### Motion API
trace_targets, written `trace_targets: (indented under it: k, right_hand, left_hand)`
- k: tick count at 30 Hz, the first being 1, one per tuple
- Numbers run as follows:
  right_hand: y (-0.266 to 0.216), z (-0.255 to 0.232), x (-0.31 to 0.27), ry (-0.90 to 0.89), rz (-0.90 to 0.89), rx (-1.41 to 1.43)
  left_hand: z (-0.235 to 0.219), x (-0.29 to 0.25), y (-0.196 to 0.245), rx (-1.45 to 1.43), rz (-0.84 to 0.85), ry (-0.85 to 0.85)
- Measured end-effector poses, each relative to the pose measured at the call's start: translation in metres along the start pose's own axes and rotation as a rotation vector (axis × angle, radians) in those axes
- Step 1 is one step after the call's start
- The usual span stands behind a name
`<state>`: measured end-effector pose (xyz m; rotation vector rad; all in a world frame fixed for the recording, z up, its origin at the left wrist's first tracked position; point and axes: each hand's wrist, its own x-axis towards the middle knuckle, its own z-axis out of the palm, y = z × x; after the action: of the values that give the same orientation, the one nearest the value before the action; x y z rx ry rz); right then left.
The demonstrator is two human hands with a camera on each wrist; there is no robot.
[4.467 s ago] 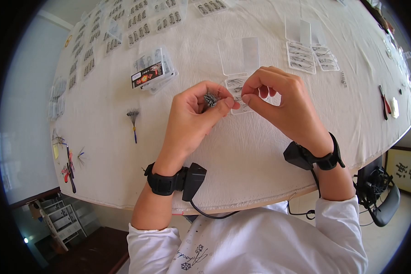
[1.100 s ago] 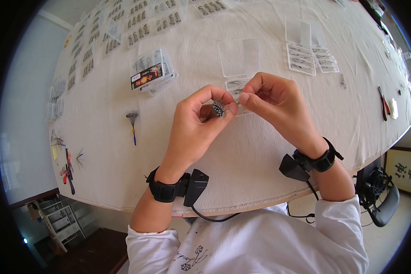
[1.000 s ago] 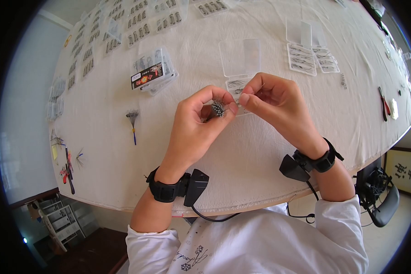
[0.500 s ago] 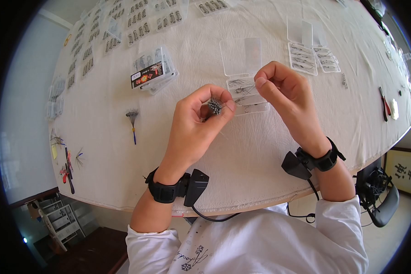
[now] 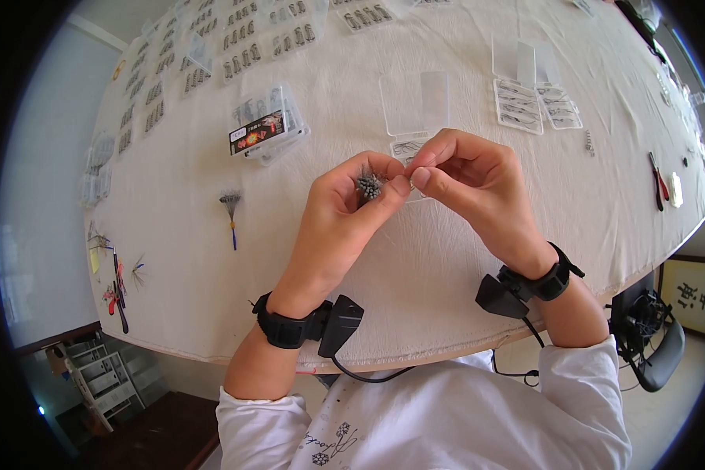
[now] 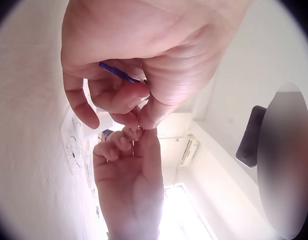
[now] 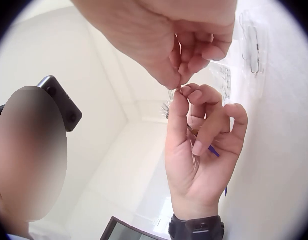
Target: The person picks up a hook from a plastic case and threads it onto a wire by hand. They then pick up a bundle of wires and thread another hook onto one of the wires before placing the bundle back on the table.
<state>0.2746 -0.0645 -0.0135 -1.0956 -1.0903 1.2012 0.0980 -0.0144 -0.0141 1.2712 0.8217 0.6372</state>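
Note:
My left hand point(image 5: 338, 215) grips a bundle of fine wires with grey bead-like tips point(image 5: 368, 186). The bundle's blue stem point(image 7: 214, 151) shows among the fingers in the right wrist view. My right hand point(image 5: 482, 192) meets the left fingertips with thumb and forefinger pinched. A thin pale strand point(image 6: 138, 116) runs between the two hands in the left wrist view; its ends are hidden by fingers. Just behind the hands lies a small clear plastic box point(image 5: 403, 147) holding dark, hook-like pieces, its lid point(image 5: 406, 102) folded back and its near part covered by the hands.
Stacked clear boxes with a black label point(image 5: 257, 133) stand at the left. Nearer lies another wire bundle with a blue stem point(image 5: 231, 213). Open boxes point(image 5: 518, 110) of wire pieces sit back right, red-handled pliers point(image 5: 658, 184) at far right. Rows of filled boxes point(image 5: 241, 61) cover the back left.
Half a second ago my right hand was up and to the right, apart from the left; now it is back at the left fingertips, covering more of the box. The left hand has barely shifted.

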Motion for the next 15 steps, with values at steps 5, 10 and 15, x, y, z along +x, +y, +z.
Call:
trace_targets:
  k: [5,10,15]
  right_hand:
    - [-0.0052,0.0017,-0.0014,0.011,0.060,0.072]
    - [-0.0046,0.0016,-0.0021,0.014,0.056,0.103]
    - [-0.0031,0.0020,-0.0023,0.036,0.038,0.069]
  left_hand:
    - [-0.0010,0.0000,0.0005,0.015,0.003,-0.008]
    - [0.0017,-0.0003,-0.0001,-0.012,0.011,-0.011]
    - [-0.0002,0.0000,-0.0001,0.053,-0.009,-0.016]
